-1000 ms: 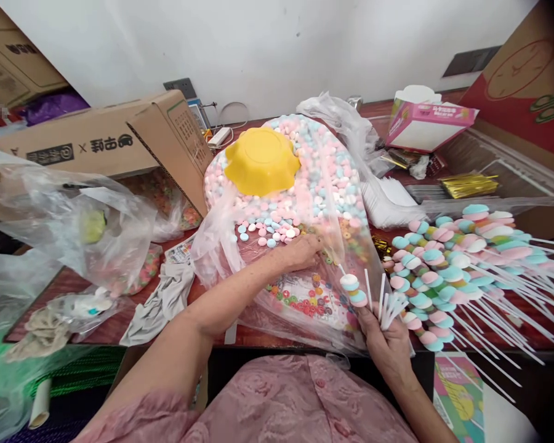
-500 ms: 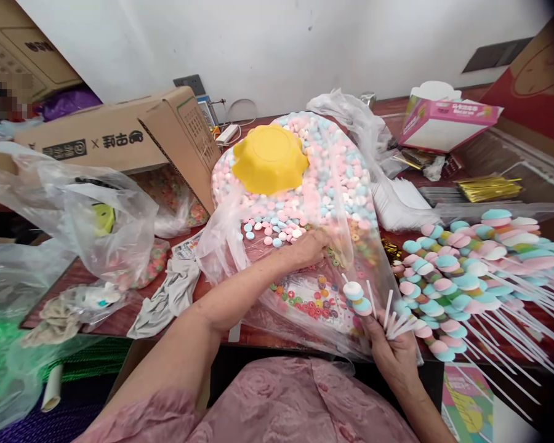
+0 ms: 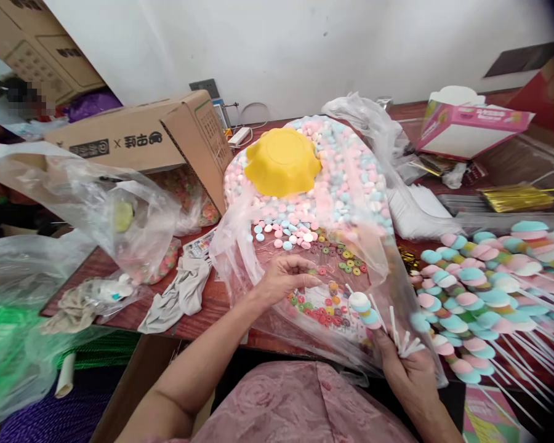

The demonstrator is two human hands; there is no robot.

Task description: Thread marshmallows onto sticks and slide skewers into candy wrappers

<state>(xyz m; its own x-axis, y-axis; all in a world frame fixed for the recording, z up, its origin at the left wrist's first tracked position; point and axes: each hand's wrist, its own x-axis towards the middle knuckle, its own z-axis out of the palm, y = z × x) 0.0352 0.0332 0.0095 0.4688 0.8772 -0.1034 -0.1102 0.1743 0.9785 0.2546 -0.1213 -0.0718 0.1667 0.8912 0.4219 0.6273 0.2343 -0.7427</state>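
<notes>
My left hand (image 3: 284, 280) is over the clear plastic sheet, thumb and fingers apart, fingertips near loose ring-shaped gummies (image 3: 322, 271). I see nothing held between them. At the right, my right hand (image 3: 410, 372) is closed around a bunch of white sticks (image 3: 406, 344). One stick in it carries a candy skewer (image 3: 364, 309) of white, blue and yellowish pieces. Red, orange and green gummy rings (image 3: 330, 314) lie on the plastic between my hands. Beyond them are loose pink, blue and white marshmallows (image 3: 286, 235), in front of a large bag of marshmallows (image 3: 351, 166).
A yellow scalloped bowl (image 3: 281, 163) sits upside down on the marshmallow bag. Stacked finished candy skewers (image 3: 480, 289) cover the right side. A cardboard box (image 3: 133, 135) and a grey cloth (image 3: 178, 295) are at left; a pink carton (image 3: 475, 126) stands at back right.
My left hand has drawn back toward me and left from the green gummy rings, its fingers now apart. My right hand keeps its sticks and skewer. The view has shifted slightly.
</notes>
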